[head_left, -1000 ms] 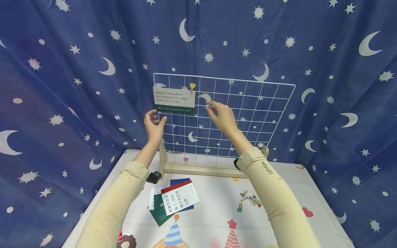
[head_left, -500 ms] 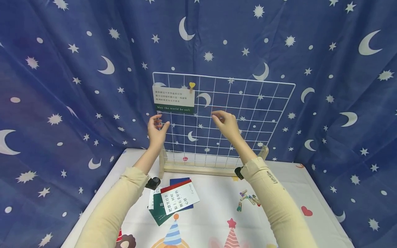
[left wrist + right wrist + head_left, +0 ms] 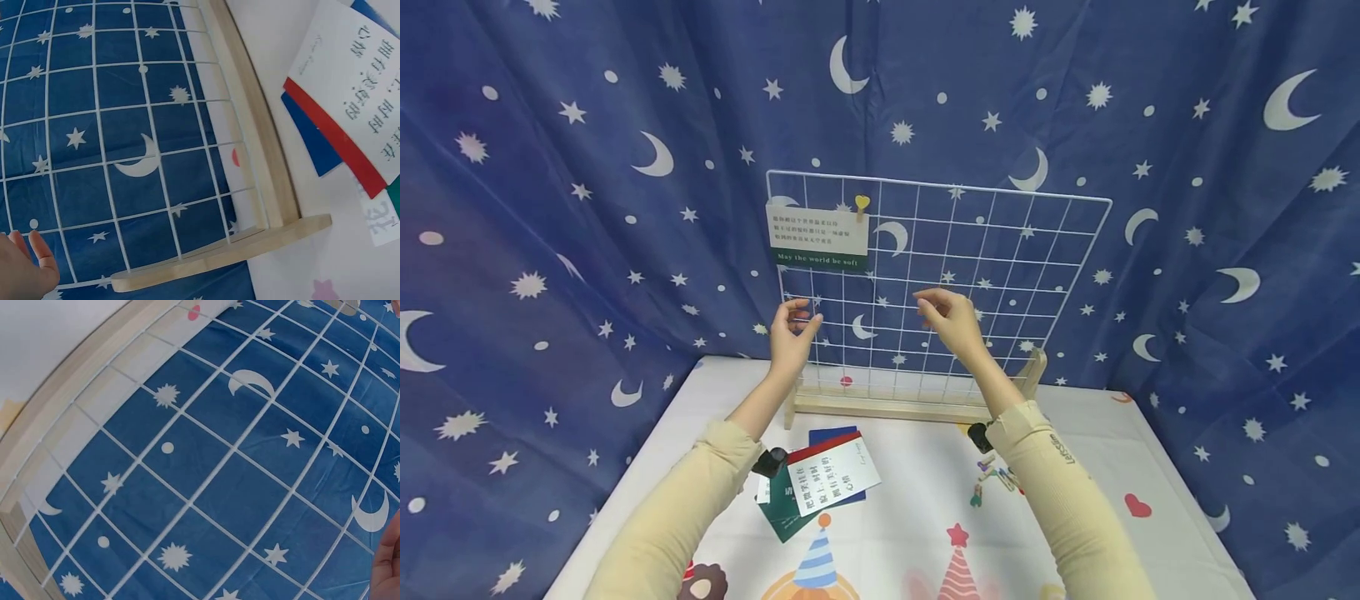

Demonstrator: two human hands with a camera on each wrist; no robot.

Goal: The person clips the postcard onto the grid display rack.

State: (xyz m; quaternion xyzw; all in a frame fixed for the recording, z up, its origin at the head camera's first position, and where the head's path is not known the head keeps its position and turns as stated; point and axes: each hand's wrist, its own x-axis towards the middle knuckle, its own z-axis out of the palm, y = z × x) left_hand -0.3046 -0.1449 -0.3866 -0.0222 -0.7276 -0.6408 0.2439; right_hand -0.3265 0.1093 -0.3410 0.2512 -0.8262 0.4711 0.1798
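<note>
My left hand (image 3: 792,340) and right hand (image 3: 953,323) are empty, fingers loosely curved — I should avoid bumping the white wire grid (image 3: 913,218), where one yellow-heart clothespin (image 3: 862,205) holds the green-and-white postcard (image 3: 817,238) at upper left.

And it's the blue moon-and-star curtain (image 3: 917,108) sweeping from nine o'clock through twelve to three! White tablecloth (image 3: 917,475) at six, printed red heart (image 3: 1138,505) at four!

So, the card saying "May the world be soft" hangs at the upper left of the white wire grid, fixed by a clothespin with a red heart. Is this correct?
Not quite: the heart on the clothespin is yellow, not red, as the head view shows. The card hangs on the white wire grid as described.
</note>
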